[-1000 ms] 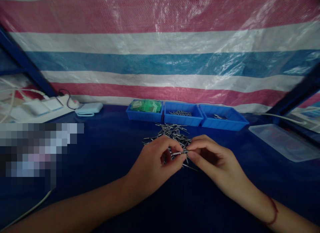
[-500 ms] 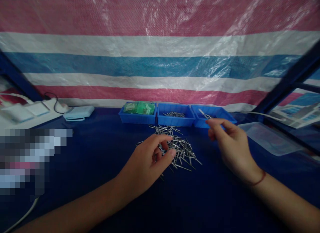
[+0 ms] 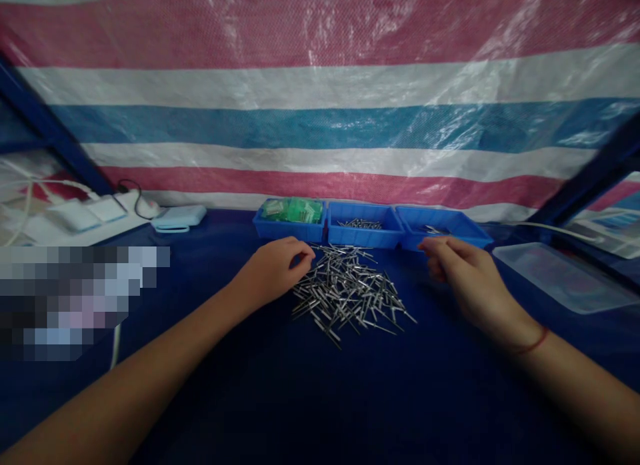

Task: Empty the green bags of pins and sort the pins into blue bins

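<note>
A pile of thin silvery metal pins lies spread on the dark blue table. At the pile's upper left edge is my left hand, thumb and index finger brought together; anything between the tips is too small to tell. My right hand hovers just in front of the right blue bin, its fingers closed, and whatever they hold is hidden. A few pins lie in that bin. More pins are in the middle blue bin.
The left blue bin holds green plastic packets. A clear plastic lid lies at the right. A light blue case and a white power strip with cables stand at the back left.
My left hand has moved up and left off the pile, its thumb and index finger closing. The pin at my right fingertips is no longer visible there. The view has shifted slightly.
</note>
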`<control>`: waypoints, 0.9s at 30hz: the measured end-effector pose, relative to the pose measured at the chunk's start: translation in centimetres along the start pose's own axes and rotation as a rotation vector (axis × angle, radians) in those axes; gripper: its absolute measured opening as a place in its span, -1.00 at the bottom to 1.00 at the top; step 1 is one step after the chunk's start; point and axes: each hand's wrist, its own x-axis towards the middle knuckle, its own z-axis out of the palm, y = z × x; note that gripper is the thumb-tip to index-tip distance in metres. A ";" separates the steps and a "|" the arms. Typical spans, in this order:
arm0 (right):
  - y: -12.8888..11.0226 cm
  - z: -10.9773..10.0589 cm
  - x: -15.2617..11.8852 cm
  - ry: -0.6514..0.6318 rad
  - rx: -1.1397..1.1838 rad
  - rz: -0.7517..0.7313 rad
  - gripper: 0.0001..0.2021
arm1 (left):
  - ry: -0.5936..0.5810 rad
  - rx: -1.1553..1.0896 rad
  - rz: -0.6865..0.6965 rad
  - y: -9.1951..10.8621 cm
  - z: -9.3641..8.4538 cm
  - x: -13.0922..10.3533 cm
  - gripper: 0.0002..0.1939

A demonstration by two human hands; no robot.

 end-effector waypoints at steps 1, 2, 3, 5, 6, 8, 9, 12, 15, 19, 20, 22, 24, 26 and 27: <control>-0.2 0.3 -0.6 -0.056 -0.023 -0.013 -0.78 | -0.029 0.018 0.013 -0.3 0.0 0.0 -0.80; -0.4 0.6 -1.3 -0.113 -0.057 -0.033 -0.78 | -0.055 0.032 0.024 -0.4 0.1 -0.1 -0.80; -0.6 0.9 -1.8 -0.167 -0.098 -0.060 -0.77 | -0.076 0.039 0.036 -0.5 0.1 -0.2 -0.79; -1.0 1.2 -2.6 -0.247 -0.182 -0.126 -0.75 | -0.099 0.030 0.074 -0.5 0.3 -0.4 -0.75; -1.2 1.3 -2.9 -0.269 -0.214 -0.155 -0.75 | -0.107 0.025 0.102 -0.4 0.5 -0.4 -0.73; -1.4 1.5 -3.3 -0.288 -0.247 -0.195 -0.74 | -0.120 0.042 0.160 -0.3 0.8 -0.4 -0.69; -1.4 1.6 -3.3 -0.294 -0.253 -0.209 -0.74 | -0.124 0.068 0.182 -0.3 1.0 -0.3 -0.67; -1.2 1.7 -3.4 -0.318 -0.262 -0.225 -0.74 | -0.119 0.165 0.210 -0.1 1.5 0.1 -0.69; -1.1 1.8 -3.5 -0.344 -0.265 -0.223 -0.75 | -0.085 0.208 0.226 0.0 1.6 0.6 -0.79; -1.1 2.0 -3.7 -0.348 -0.274 -0.268 -0.75 | -0.081 0.218 0.242 0.2 1.4 0.6 -0.84; -1.1 2.0 -3.7 -0.347 -0.278 -0.274 -0.75 | -0.084 0.215 0.247 0.2 1.3 0.6 -0.85; -1.1 2.0 -3.8 -0.353 -0.285 -0.272 -0.75 | -0.088 0.205 0.257 0.1 1.3 0.5 -0.85; -1.1 1.9 -3.8 -0.357 -0.286 -0.264 -0.75 | -0.090 0.192 0.269 0.0 1.3 0.5 -0.84; -1.2 1.9 -3.8 -0.358 -0.280 -0.266 -0.76 | -0.093 0.183 0.273 -0.2 1.5 0.5 -0.84; -1.2 1.9 -3.8 -0.358 -0.277 -0.270 -0.76 | -0.096 0.178 0.272 -0.2 1.6 0.6 -0.83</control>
